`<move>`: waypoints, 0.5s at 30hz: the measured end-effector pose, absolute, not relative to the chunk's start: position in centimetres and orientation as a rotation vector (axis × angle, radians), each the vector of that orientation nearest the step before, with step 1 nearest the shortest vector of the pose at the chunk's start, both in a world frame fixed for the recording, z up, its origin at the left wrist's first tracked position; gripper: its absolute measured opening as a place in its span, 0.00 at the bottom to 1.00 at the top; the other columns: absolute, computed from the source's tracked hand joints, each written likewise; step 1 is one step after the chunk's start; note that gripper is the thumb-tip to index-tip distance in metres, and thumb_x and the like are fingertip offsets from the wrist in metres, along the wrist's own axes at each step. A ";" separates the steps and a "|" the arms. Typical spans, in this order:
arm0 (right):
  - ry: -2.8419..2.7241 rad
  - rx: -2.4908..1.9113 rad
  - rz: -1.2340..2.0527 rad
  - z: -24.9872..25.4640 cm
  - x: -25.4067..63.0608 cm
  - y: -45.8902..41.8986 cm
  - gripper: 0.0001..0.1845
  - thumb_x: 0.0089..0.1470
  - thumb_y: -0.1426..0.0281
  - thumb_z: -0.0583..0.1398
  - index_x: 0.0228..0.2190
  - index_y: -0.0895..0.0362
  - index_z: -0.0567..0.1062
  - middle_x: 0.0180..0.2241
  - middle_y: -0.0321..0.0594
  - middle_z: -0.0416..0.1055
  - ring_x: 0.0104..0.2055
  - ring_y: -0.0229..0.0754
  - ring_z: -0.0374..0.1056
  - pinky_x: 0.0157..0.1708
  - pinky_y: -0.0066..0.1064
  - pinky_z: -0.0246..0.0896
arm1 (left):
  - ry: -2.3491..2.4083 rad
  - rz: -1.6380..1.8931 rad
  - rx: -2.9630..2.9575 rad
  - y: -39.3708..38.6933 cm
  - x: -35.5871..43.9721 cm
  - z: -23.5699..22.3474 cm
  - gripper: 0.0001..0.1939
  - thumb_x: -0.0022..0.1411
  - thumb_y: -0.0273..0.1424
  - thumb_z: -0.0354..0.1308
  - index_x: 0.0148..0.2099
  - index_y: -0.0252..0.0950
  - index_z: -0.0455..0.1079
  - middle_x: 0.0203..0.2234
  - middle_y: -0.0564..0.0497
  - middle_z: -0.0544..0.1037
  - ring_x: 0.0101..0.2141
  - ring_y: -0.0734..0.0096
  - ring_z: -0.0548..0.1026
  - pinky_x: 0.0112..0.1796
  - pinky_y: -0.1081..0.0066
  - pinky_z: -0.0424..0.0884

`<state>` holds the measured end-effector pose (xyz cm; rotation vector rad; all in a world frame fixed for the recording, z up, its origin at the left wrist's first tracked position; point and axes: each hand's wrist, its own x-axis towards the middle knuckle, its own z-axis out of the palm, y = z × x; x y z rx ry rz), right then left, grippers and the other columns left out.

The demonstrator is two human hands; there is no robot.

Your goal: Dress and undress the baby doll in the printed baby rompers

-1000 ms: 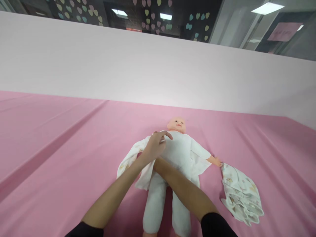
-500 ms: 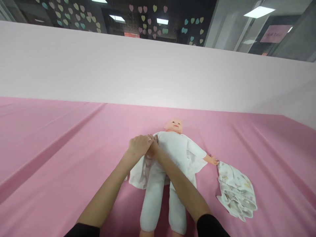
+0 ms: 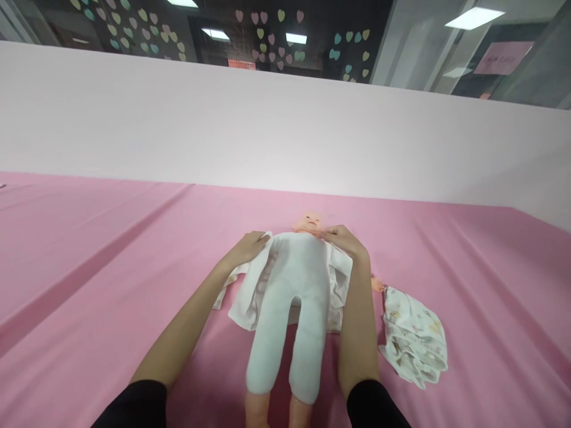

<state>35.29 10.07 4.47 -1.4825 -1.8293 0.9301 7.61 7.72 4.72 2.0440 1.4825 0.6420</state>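
A baby doll [image 3: 292, 267] in a white body suit lies on its back, head away from me and bare feet toward me. Its white jacket [image 3: 252, 297] is spread open beneath it. At the doll's shoulder on the left, my left hand [image 3: 252, 246] is closed on the jacket's front edge. My right hand [image 3: 345, 239] is bent at the neck on the other side, fingers pinched at the jacket's collar edge. Part of the doll's arm on the right is hidden behind my forearm; its small hand [image 3: 377, 285] shows beyond.
A folded, patterned white cloth garment [image 3: 414, 336] with a frilled edge lies to the right. Pink sheeting [image 3: 111, 267] with creases covers the surface. Behind it stands a low white wall [image 3: 223, 125], with dark glass [image 3: 312, 35] bearing heart stickers above.
My hands were together at the doll's left-side shoulder; now they are apart. The right hand has moved right to the collar, and the jacket front no longer covers the doll's chest.
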 end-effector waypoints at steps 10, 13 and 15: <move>-1.748 -1.817 0.863 0.3 34.5 12.9 0.20 0.54 0.61 0.50 0.21 0.60 0.71 0.25 0.41 0.69 0.28 0.40 0.63 0.27 0.28 0.55 | 1.290 0.913 1.288 11.6 11.9 2.7 0.11 0.54 0.37 0.52 0.26 0.35 0.59 0.15 0.57 0.61 0.17 0.76 0.62 0.21 0.74 0.60; -1.805 -1.761 0.864 0.6 33.4 13.0 0.20 0.55 0.63 0.48 0.22 0.59 0.72 0.27 0.43 0.71 0.30 0.41 0.65 0.29 0.29 0.57 | 1.284 0.938 1.360 13.2 13.8 4.0 0.11 0.54 0.36 0.52 0.27 0.33 0.64 0.17 0.54 0.66 0.20 0.74 0.65 0.23 0.73 0.61; -1.833 -1.727 0.879 0.7 32.8 12.9 0.20 0.56 0.63 0.48 0.23 0.59 0.72 0.27 0.43 0.71 0.30 0.42 0.65 0.29 0.29 0.57 | 1.254 0.922 1.460 13.2 14.9 4.9 0.11 0.53 0.33 0.53 0.35 0.31 0.69 0.26 0.50 0.74 0.27 0.71 0.71 0.28 0.74 0.64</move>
